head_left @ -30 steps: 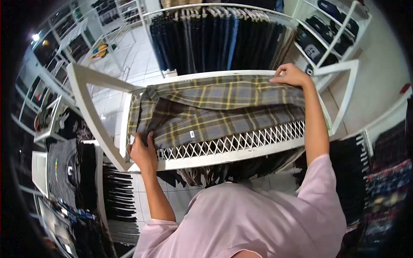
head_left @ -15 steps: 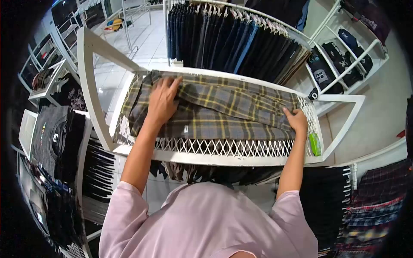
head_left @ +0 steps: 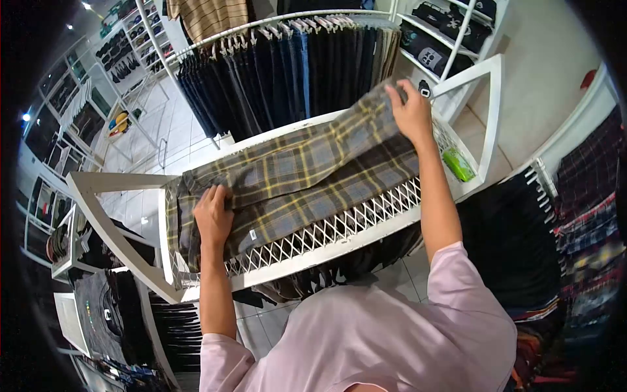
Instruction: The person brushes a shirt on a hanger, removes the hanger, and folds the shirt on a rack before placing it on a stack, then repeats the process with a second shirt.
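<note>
A grey and yellow plaid shirt (head_left: 294, 173) lies folded lengthwise on a white wire-mesh rack top (head_left: 339, 225). My right hand (head_left: 413, 112) pinches the shirt's right end and holds that part of the upper layer raised off the layer beneath. At the shirt's left end, my left hand (head_left: 214, 212) rests on the fabric with its fingers curled into it. A small white tag (head_left: 253, 234) shows on the lower layer, near the front edge.
A green packet (head_left: 458, 164) sits on the mesh at the right end. Trousers (head_left: 281, 81) hang on a rail behind. Folded dark shirts (head_left: 101, 313) lie at left, and plaid garments (head_left: 591, 242) hang at right. Angled white frame ends (head_left: 493, 108) rise at both sides.
My right hand has lifted the shirt's right end up and away from the mesh. My left hand has curled its fingers into the left end. The camera view has turned.
</note>
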`<state>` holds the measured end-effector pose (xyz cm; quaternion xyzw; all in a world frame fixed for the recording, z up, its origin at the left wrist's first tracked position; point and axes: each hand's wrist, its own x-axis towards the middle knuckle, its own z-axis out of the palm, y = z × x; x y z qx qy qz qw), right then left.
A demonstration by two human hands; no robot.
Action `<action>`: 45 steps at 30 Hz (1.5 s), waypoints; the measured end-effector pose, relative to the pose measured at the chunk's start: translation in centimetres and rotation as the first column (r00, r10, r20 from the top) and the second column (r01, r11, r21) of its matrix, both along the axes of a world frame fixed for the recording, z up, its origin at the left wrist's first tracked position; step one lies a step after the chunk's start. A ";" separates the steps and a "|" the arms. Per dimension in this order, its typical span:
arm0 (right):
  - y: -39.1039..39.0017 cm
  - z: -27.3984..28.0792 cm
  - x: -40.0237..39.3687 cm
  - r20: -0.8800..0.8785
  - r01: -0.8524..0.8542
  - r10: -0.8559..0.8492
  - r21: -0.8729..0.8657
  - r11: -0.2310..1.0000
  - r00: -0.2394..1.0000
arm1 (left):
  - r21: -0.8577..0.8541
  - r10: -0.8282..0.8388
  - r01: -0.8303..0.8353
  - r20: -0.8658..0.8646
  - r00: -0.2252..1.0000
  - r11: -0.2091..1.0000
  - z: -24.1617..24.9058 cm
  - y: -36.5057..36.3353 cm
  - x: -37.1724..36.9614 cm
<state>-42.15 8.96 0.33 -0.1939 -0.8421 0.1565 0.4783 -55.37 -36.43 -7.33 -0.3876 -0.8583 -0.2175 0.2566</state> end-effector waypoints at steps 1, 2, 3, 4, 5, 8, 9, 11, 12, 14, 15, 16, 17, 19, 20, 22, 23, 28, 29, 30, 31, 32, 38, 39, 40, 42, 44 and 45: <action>0.5 1.0 0.2 0.008 0.007 -0.007 -0.051 0.999 1.000 | 0.001 -0.040 0.040 0.017 0.999 0.999 0.0 -0.2 0.2; 1.1 2.0 0.3 0.014 0.012 -0.011 -0.103 0.995 1.000 | 0.001 -0.078 0.078 0.034 0.996 0.997 0.1 -0.3 0.2; 3.4 0.9 -0.1 0.059 0.023 -0.015 -0.145 0.989 0.998 | -0.002 -0.143 0.143 -0.099 0.985 0.990 0.4 -0.1 0.3; 5.5 -1.1 -0.2 0.178 0.121 -0.097 -0.132 0.984 0.979 | 0.020 -0.195 0.196 -0.033 0.980 0.980 1.1 0.3 1.1; 7.5 -3.4 -0.2 0.298 0.214 -0.175 -0.105 0.971 0.939 | 0.048 -0.246 0.244 0.034 0.969 0.968 2.0 0.8 2.4; 8.3 -8.0 1.1 0.392 0.281 -0.275 0.045 0.959 0.878 | 0.099 -0.350 0.342 0.080 0.933 0.935 3.0 1.0 3.5; 7.3 -7.8 1.5 0.390 0.265 -0.250 0.015 0.964 0.886 | 0.150 -0.361 0.349 0.060 0.931 0.925 2.8 1.4 3.4; 4.3 -7.7 1.5 0.348 0.198 -0.188 0.008 0.980 0.918 | 0.153 -0.284 0.257 0.196 0.938 0.954 4.0 2.1 4.4; 3.1 -7.9 1.2 0.305 0.150 -0.153 0.035 0.988 0.940 | 0.099 -0.262 0.250 0.130 0.956 0.963 4.2 3.5 4.5; 1.9 -8.8 0.5 0.333 -0.002 -0.039 0.121 0.993 0.942 | -0.006 -0.229 0.229 -0.003 0.974 0.974 4.5 6.2 4.3; 1.5 -9.5 0.1 0.404 -0.016 -0.026 0.098 0.995 0.914 | -0.112 -0.190 0.203 0.114 0.975 0.973 3.5 7.0 4.0; 1.3 -10.3 0.0 0.470 -0.029 -0.009 0.075 0.997 0.883 | -0.204 -0.157 0.188 0.159 0.975 0.961 1.8 7.7 3.1; 1.5 -12.0 0.2 0.495 0.009 -0.054 0.093 0.996 0.867 | -0.262 -0.136 0.168 0.138 0.981 0.950 -0.6 8.0 2.3; 2.0 -14.5 0.8 0.541 0.087 -0.149 0.138 0.987 0.828 | -0.304 -0.116 0.172 0.194 0.974 0.937 -3.7 8.4 1.5; 2.7 -14.8 1.0 0.566 0.086 -0.127 0.099 0.991 0.814 | -0.288 -0.085 0.158 0.253 0.964 0.945 -4.0 8.2 1.1; 3.3 -13.7 1.9 0.621 0.091 -0.080 0.014 0.996 0.780 | -0.274 -0.093 0.161 0.245 0.965 0.948 -4.0 8.1 1.1; 3.7 -13.8 2.1 0.586 0.083 -0.049 -0.030 0.996 0.809 | -0.261 -0.087 0.157 0.259 0.962 0.953 -4.0 8.0 1.2; 3.6 -13.8 2.5 0.588 0.106 -0.048 -0.064 0.992 0.808 | -0.269 -0.075 0.154 0.282 0.956 0.951 -3.9 7.8 1.3; 3.6 -13.7 3.1 0.611 0.124 -0.078 -0.032 0.992 0.788 | -0.268 -0.074 0.152 0.281 0.957 0.951 -3.7 8.0 1.3; 3.5 -13.2 3.8 0.628 0.142 -0.111 0.001 0.990 0.770 | -0.270 -0.071 0.152 0.290 0.954 0.951 -3.4 8.1 1.3; 2.5 -11.5 5.7 0.599 0.134 -0.164 0.096 0.986 0.783 | -0.274 -0.067 0.153 0.299 0.952 0.949 -3.2 8.1 1.4; 2.5 -11.5 7.8 0.430 0.096 -0.168 0.185 0.978 0.887 | -0.280 -0.063 0.155 0.309 0.949 0.947 -3.0 8.1 1.6; -0.3 -10.2 16.3 0.396 0.418 -0.341 -0.127 0.899 0.853 | -0.316 -0.026 0.071 0.145 0.989 0.946 0.7 13.2 7.2; 0.0 -10.8 16.5 0.379 0.400 -0.335 -0.106 0.910 0.862 | -0.222 -0.114 0.161 0.209 0.971 0.962 2.0 15.8 9.3; 0.2 -11.4 16.5 0.358 0.385 -0.331 -0.089 0.919 0.873 | -0.123 -0.207 0.245 0.258 0.944 0.962 2.8 18.7 11.2; 0.1 -11.3 15.9 0.322 0.356 -0.306 -0.107 0.928 0.896 | 0.035 -0.482 0.508 0.380 0.789 0.861 3.2 24.5 14.9; 1.1 -11.5 15.7 0.332 0.309 -0.255 -0.122 0.943 0.908 | -0.055 -0.510 0.563 0.357 0.782 0.825 1.1 29.1 17.6; 1.4 -11.3 15.7 0.370 0.304 -0.237 -0.134 0.943 0.899 | -0.054 -0.474 0.529 0.375 0.797 0.847 0.0 31.0 18.2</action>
